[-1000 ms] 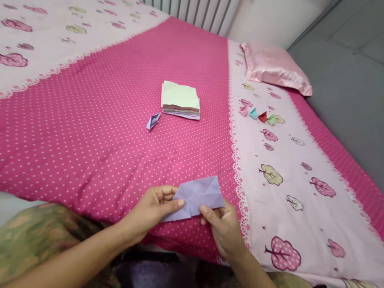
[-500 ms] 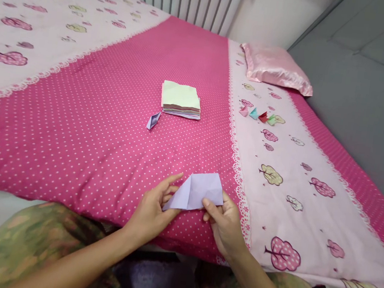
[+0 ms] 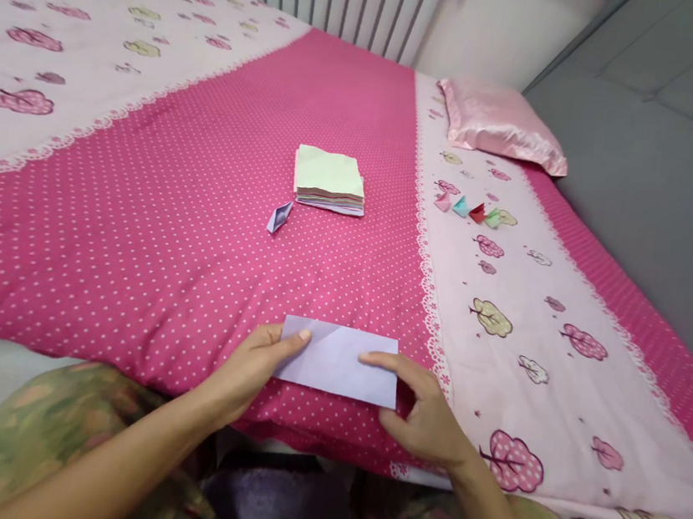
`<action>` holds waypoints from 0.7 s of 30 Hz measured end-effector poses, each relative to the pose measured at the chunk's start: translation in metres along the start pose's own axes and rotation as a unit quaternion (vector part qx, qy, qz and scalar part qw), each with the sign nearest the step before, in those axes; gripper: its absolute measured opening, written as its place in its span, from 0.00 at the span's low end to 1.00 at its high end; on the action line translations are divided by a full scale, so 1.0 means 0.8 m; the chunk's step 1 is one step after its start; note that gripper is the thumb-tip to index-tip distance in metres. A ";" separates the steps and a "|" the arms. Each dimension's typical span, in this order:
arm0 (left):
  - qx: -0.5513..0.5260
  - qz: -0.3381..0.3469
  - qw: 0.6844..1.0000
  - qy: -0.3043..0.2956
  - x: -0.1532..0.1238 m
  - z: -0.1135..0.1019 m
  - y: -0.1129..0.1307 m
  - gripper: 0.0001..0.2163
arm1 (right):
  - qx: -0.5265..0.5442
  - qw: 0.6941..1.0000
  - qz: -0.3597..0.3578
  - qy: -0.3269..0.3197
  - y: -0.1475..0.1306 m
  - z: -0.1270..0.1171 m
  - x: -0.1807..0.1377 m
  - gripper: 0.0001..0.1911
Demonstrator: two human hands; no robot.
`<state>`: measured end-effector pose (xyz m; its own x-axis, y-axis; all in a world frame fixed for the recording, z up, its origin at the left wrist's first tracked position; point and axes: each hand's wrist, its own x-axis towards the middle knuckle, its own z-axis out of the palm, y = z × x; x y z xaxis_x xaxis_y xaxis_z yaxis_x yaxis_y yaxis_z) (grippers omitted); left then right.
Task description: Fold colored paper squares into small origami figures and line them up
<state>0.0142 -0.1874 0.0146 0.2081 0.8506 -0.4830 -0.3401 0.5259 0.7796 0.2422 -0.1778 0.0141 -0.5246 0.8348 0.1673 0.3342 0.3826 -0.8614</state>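
A lilac sheet of paper (image 3: 336, 368), folded to a long rectangle, is held between my hands at the bed's near edge. My left hand (image 3: 258, 362) pinches its left end, thumb on top and fingers hidden beneath. At the other end, my right hand (image 3: 429, 409) grips the paper with the index finger on its face and the thumb by the lower right corner. Beyond them lies a small lilac folded paper boat (image 3: 279, 218), beside a stack of square coloured paper (image 3: 330, 175) topped by a pale green sheet.
Small paper boats in pink (image 3: 443, 202), blue (image 3: 461, 206), red (image 3: 477, 213) and green (image 3: 493, 219) stand in a row on the right. A pink satin pillow (image 3: 502, 125) lies at the back right. The pink dotted bedspread (image 3: 198, 233) covers the bed; a grey panel (image 3: 663, 147) borders it.
The lilac paper, earlier with a slanted flap at its left, now lies flat as a plain rectangle. My left thumb has moved on top of it, and my right index finger onto its face.
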 end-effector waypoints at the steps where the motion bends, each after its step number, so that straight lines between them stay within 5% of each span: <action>1: 0.002 -0.005 1.000 -0.003 0.000 0.000 0.001 0.14 | -0.002 1.000 0.002 0.003 0.002 -0.004 0.000 0.24; 9: 0.043 -0.018 0.998 -0.034 -0.001 0.002 0.003 0.12 | 0.071 0.997 0.025 -0.013 0.006 -0.008 0.005 0.07; 16: 0.074 -0.019 0.994 -0.084 -0.004 0.003 0.004 0.12 | 0.096 0.994 0.045 -0.024 0.004 -0.004 0.006 0.03; 21: 0.102 -0.016 0.989 -0.110 -0.005 0.003 0.003 0.12 | 0.105 0.989 0.098 0.045 0.002 0.014 0.004 0.07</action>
<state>0.0148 -0.1896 0.0192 0.4175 0.8020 -0.4272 -0.1429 0.5222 0.8408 0.2319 -0.1787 0.0079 -0.3906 0.9203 0.0219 0.2476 0.1279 -0.9604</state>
